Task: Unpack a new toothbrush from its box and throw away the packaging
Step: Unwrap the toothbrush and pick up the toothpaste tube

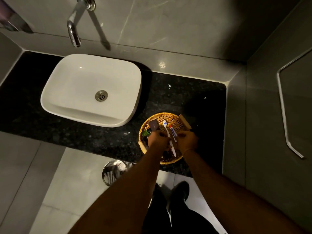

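Both my hands meet over the wicker tray (152, 118) at the counter's (84, 137) front edge. My left hand (158, 141) grips the white toothbrush (167, 129) mid-handle — my right hand (187, 141) pinches the small toothpaste tube (173, 131) beside it. A steel bin (114, 171) stands below.

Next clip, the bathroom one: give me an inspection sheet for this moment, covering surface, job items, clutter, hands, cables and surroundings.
Surface: black speckled counter, a few white scraps on it.
Job's things: white toothbrush out of any box, lying over the wicker tray between both hands; small toothpaste tube beside it. No box clearly seen.
Clutter: dark sachet and green item in the tray.
Hands: left hand and right hand meet at the toothbrush; whether the fingers grip it is unclear.
Cables: nothing seen.
Surroundings: white basin, wall tap, steel bin on the floor.
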Demonstrator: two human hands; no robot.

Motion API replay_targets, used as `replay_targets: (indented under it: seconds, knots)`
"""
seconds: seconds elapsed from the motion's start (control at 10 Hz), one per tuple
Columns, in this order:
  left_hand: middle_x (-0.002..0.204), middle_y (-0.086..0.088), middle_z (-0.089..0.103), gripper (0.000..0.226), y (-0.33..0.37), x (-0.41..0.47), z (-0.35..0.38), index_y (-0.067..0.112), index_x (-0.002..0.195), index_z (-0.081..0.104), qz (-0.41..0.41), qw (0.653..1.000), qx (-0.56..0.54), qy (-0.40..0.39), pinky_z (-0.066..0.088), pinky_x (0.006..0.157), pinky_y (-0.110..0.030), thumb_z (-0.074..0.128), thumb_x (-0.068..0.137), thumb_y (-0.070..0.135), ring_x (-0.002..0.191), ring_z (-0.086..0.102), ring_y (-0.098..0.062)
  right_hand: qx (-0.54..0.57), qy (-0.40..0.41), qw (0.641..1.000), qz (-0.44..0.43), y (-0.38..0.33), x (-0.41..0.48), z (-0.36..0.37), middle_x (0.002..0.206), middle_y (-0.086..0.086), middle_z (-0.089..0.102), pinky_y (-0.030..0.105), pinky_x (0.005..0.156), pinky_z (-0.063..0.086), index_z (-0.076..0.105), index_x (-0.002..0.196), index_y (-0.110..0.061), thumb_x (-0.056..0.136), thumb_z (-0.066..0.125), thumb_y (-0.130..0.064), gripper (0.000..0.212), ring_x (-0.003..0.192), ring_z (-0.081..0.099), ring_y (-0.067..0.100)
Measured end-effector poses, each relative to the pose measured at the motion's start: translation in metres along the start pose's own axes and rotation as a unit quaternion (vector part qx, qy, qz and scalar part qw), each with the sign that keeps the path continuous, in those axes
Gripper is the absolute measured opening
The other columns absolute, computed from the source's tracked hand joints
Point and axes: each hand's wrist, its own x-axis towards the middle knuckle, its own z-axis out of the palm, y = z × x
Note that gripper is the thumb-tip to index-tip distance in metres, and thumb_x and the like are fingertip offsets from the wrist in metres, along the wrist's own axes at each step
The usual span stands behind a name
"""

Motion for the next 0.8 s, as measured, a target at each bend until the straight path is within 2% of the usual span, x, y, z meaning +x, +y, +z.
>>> replay_targets:
  seconds: [0.1,0.3,0.4,0.5,0.6,0.7,0.8]
  knots:
    - [0.101,-0.01,0.083,0.013,-0.001,0.005,0.003,0.011,0.11,0.078,0.042,0.996,0.076,0.022,0.071,0.083,-0.046,0.077,0.098,0.015,0.085,0.084,-0.029,-0.04,0.003,0.999,-0.01,0.001,0.0,0.001,0.125,0.015,0.077,0.047,0.105,0.056,0.081,0.12,-0.006,0.098,0.076,-0.024,0.029,0.12,0.07,0.037]
    - [0.108,-0.009,0.083,0.013,0.0,0.008,0.004,0.009,0.108,0.081,0.088,0.988,0.118,0.054,0.061,0.072,-0.027,0.074,0.1,0.017,0.087,0.078,-0.021,-0.121,0.018,0.992,-0.022,-0.003,-0.003,0.001,0.116,0.012,0.079,0.04,0.092,0.061,0.082,0.114,-0.011,0.101,0.071,-0.041,0.035,0.11,0.074,0.034]
    - [0.105,-0.01,0.084,0.013,0.0,0.007,0.004,0.007,0.105,0.082,0.087,0.987,0.119,0.061,0.066,0.08,-0.035,0.072,0.101,0.014,0.092,0.081,-0.025,-0.16,0.031,0.986,-0.023,-0.006,-0.006,0.0,0.116,0.012,0.079,0.04,0.09,0.062,0.08,0.113,-0.012,0.103,0.068,-0.039,0.031,0.109,0.075,0.034]
    - [0.104,-0.011,0.083,0.015,-0.001,0.009,0.006,0.005,0.104,0.082,0.092,0.986,0.123,0.069,0.065,0.079,-0.034,0.071,0.102,0.015,0.091,0.08,-0.026,-0.172,0.04,0.984,-0.026,-0.007,-0.006,0.002,0.121,0.014,0.077,0.044,0.092,0.063,0.077,0.118,-0.012,0.104,0.066,-0.032,0.027,0.112,0.074,0.036]
    - [0.103,-0.01,0.083,0.015,-0.001,0.003,0.005,0.006,0.104,0.082,0.099,0.986,0.115,0.071,0.068,0.084,-0.04,0.069,0.103,0.014,0.09,0.08,-0.025,-0.159,0.052,0.985,-0.03,-0.009,-0.011,-0.001,0.121,0.015,0.076,0.045,0.09,0.062,0.076,0.12,-0.013,0.104,0.066,-0.028,0.024,0.112,0.073,0.038]
    - [0.104,-0.008,0.083,0.017,-0.002,-0.006,-0.003,0.01,0.108,0.08,0.13,0.981,0.113,0.085,0.066,0.075,-0.035,0.064,0.105,0.015,0.084,0.077,-0.02,-0.16,0.063,0.983,-0.06,-0.007,-0.017,-0.007,0.113,0.014,0.078,0.042,0.084,0.064,0.076,0.116,-0.014,0.107,0.06,-0.029,0.024,0.102,0.076,0.035]
    - [0.106,-0.008,0.082,0.021,-0.005,-0.025,-0.019,0.014,0.117,0.075,0.188,0.968,0.146,0.086,0.065,0.079,-0.038,0.06,0.108,0.028,0.084,0.075,-0.021,-0.156,0.052,0.978,-0.128,-0.012,-0.026,-0.015,0.105,0.012,0.078,0.04,0.08,0.064,0.074,0.106,-0.014,0.109,0.054,-0.036,0.03,0.094,0.076,0.031]
